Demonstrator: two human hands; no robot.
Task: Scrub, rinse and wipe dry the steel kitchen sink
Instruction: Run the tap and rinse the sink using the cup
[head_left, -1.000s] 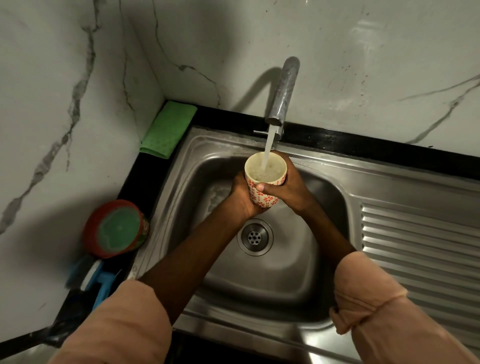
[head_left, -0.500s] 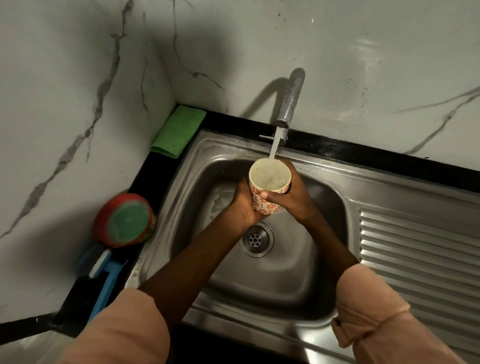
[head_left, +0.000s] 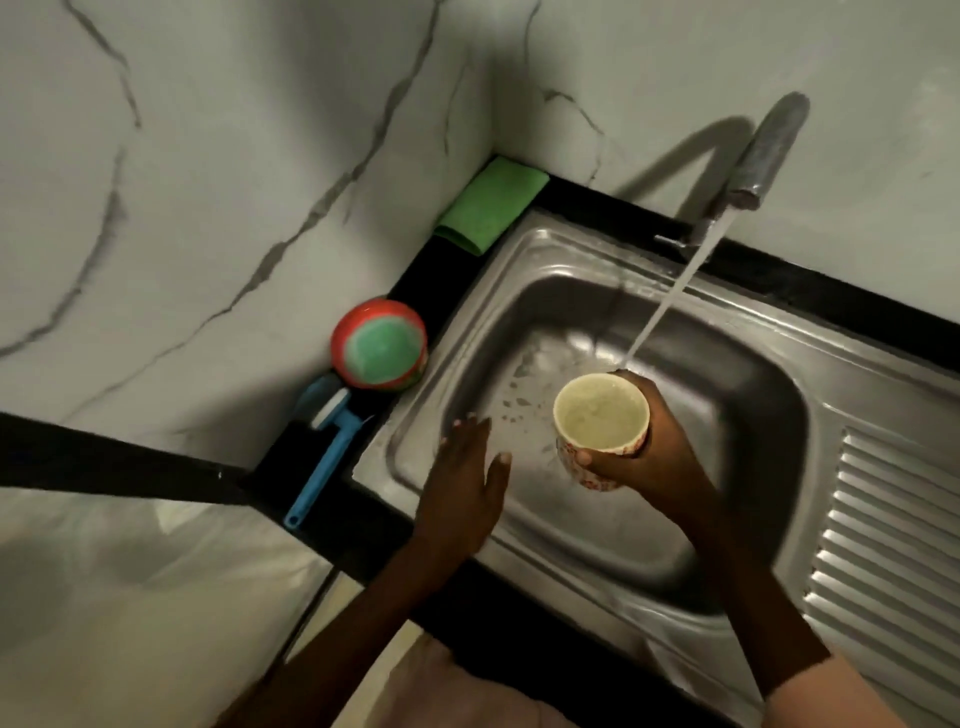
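The steel sink (head_left: 727, 358) fills the right half of the view, its left wall flecked with foam. Water runs from the steel tap (head_left: 769, 150) in a slanted stream and lands at the far rim of a patterned cup (head_left: 601, 421) full of water. My right hand (head_left: 654, 457) grips that cup from the right side, over the basin. My left hand (head_left: 467, 483) hovers free over the sink's front left corner, fingers straight and spread, holding nothing. The drain is hidden behind the cup and my hand.
A folded green cloth (head_left: 491, 205) lies on the black counter at the back left corner. A red tub with a green scrub pad (head_left: 380, 344) and a blue-handled brush (head_left: 324, 457) sit left of the sink. The ribbed drainboard (head_left: 893, 545) extends right.
My left hand has let go of the cup and moved left. The cup, now in my right hand alone, has come away from directly under the spout. The camera swung left.
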